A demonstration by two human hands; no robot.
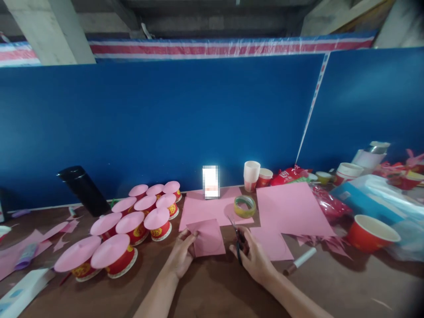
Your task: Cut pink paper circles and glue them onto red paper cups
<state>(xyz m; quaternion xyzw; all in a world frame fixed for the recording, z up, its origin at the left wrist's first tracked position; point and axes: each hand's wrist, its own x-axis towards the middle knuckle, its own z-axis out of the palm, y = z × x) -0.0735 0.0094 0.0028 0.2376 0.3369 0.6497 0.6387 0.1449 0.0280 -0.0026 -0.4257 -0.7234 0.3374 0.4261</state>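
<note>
My left hand [185, 249] pinches the left edge of a square of pink paper [209, 238] with a faint round outline on it. To its right, my right hand [253, 251] has its fingers in the handles of dark scissors [238, 243]. Their blades point up and to the left, apart from the held square. Beside the right hand another pink paper piece [273, 245] with a drawn curve lies on the table. A roll of clear tape [244, 206] rests on a larger pink sheet [195, 210] beyond the hands.
Several red cups with pink paper discs [111, 251] stand in rows at left, near a black bottle [84, 190]. Rightward are a large pink sheet [294, 210], a marker [300, 261], a red paper cup [372, 234] and plastic bags [394, 203]. A blue partition [165, 119] rises behind.
</note>
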